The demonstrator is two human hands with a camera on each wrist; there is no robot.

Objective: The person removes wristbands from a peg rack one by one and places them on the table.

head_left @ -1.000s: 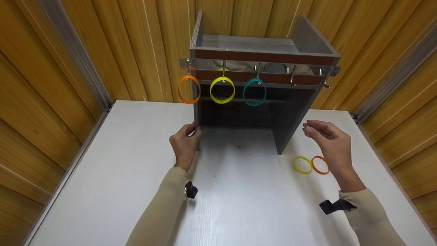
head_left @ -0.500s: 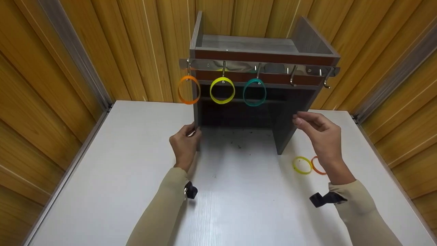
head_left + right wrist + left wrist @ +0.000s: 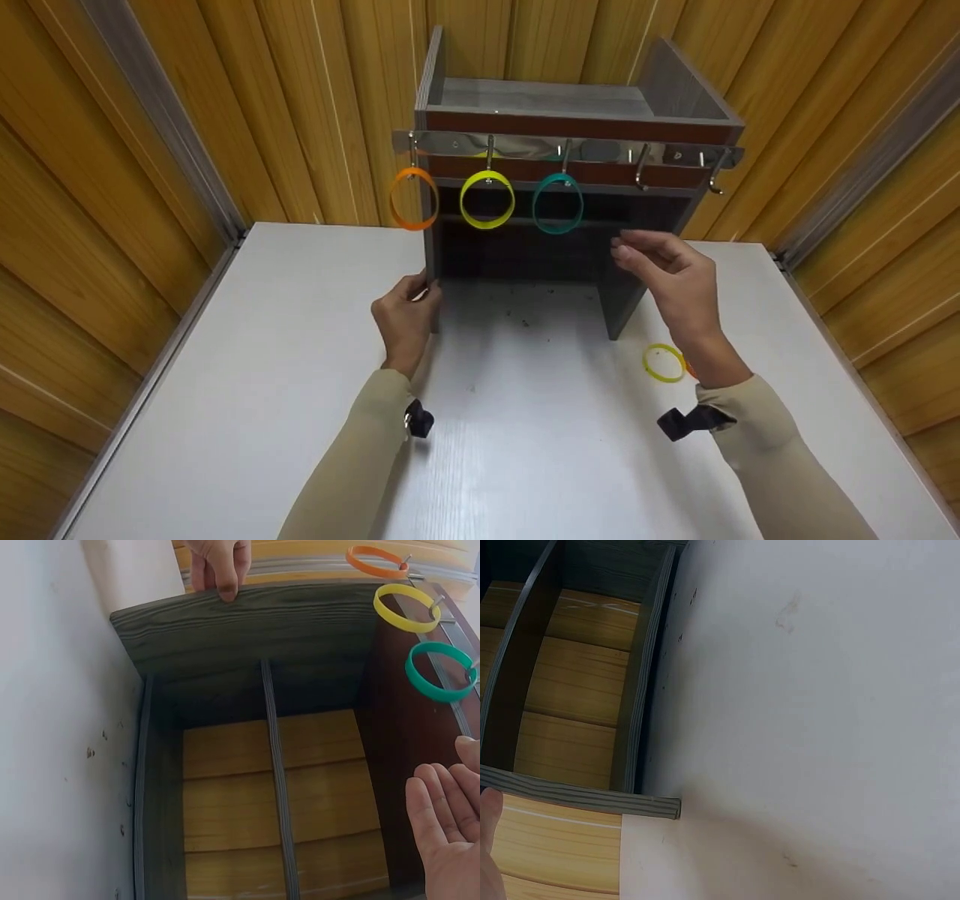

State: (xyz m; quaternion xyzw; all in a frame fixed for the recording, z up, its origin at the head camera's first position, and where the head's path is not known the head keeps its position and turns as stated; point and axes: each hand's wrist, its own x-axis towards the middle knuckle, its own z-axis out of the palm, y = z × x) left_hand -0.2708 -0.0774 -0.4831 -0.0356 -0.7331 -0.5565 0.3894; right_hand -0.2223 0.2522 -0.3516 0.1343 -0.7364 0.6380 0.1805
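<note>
Left hand (image 3: 407,313) grips the wood-grained shelf (image 3: 547,121); right hand (image 3: 671,279), fingers loosely bent, hovers before it. Smooth orange ring (image 3: 373,571), yellow ring (image 3: 400,622) and teal ring (image 3: 433,693) hang from its shiny hooked strip (image 3: 600,151).

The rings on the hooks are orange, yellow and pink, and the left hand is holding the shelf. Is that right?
Not quite. The third ring is teal green, not pink; the head view shows it. The orange ring and yellow ring do hang on the hooks, and the left hand does hold the shelf.
</note>
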